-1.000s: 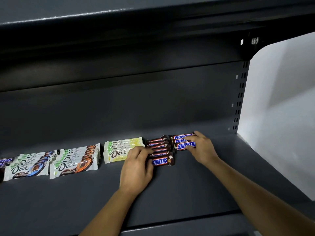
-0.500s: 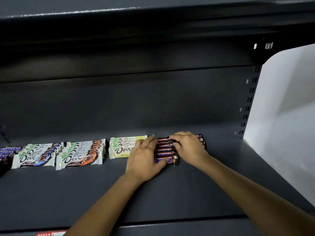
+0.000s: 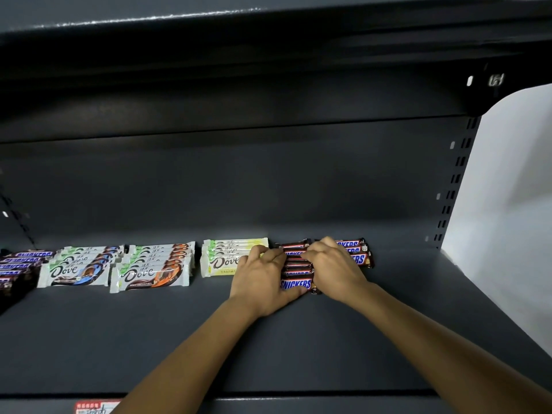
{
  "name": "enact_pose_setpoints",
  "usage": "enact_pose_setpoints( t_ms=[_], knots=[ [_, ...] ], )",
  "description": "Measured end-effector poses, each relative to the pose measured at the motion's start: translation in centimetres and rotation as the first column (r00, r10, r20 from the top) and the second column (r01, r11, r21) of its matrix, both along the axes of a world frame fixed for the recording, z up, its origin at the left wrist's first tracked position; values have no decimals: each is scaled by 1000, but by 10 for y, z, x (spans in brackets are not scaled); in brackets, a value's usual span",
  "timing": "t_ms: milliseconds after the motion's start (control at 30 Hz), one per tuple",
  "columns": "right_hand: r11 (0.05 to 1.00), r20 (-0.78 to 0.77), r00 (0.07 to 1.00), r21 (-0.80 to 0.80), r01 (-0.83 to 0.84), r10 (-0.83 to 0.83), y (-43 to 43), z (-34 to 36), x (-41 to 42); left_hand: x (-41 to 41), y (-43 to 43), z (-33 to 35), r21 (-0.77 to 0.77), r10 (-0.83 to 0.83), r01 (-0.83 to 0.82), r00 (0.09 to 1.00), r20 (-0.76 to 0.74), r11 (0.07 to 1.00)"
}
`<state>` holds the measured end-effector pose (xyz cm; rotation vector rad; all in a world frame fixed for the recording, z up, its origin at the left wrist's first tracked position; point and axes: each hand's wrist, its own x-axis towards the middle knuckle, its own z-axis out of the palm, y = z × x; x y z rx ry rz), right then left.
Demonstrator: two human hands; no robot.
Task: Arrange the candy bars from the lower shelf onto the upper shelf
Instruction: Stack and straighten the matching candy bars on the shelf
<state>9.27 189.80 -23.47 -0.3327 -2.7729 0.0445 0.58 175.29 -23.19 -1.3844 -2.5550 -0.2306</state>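
Snickers row (image 3: 295,283) of overlapping brown bars runs front to back on the dark grey shelf (image 3: 268,348), right of the middle and nearer the back edge than the front edge. Your left grip (image 3: 263,279) holds the row's left side, with the fingers curled over the far bars and the thumb lying along the front of the nearest bar. Your right grip (image 3: 334,267) is curled over the row's right ends, its fingertips (image 3: 315,253) pressed onto the tops of the bars and its thumb hidden from you. Both grips touch the row, one on each side.

Just past your right grip, toward the shelf's right edge, a shorter Snickers group (image 3: 357,252) lies with its left ends under that hand.

To the left, the yellow-green Dove stack (image 3: 230,258) sits just beside your left grip, whose fingers cover its right end. Further along toward the left edge are the orange Dove stack (image 3: 152,268) and then the blue Dove stack (image 3: 77,268), all fanned the same way. A further Snickers pile (image 3: 21,261) at the left edge is partly cut off.

A second shelf overhead (image 3: 268,31) casts shadow on the back panel. A slotted upright (image 3: 457,180) stands at the back right corner against a white wall (image 3: 507,189), and a price label (image 3: 95,407) is on the front edge.
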Motion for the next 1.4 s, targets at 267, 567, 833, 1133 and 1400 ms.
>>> enact_pose_setpoints(
  t_ms=[267, 567, 833, 1133, 1400],
  knots=[
    [1000, -7, 1000, 5, 3, -3, -1, 2, 1, -1, 1, -1, 10, -7, 7, 1000, 9, 1000],
    [998, -213, 975, -10, -66, 63, -34, 14, -6, -19, -47, 6, 156, 19, -21, 1000, 17, 988],
    [971, -21, 977, -112, -212, 212, -121, 10, -55, -56, -135, -1, 49, 223, -222, 975, -2, 974],
    [962, 10, 977, -176, -209, 214, -202, 1, -118, -111, -205, -4, -67, 256, -256, 967, -5, 964],
    [994, -1, 1000, -110, -21, 21, -233, -6, -145, -142, -230, -8, -102, 69, -70, 998, -15, 992]
  ],
)
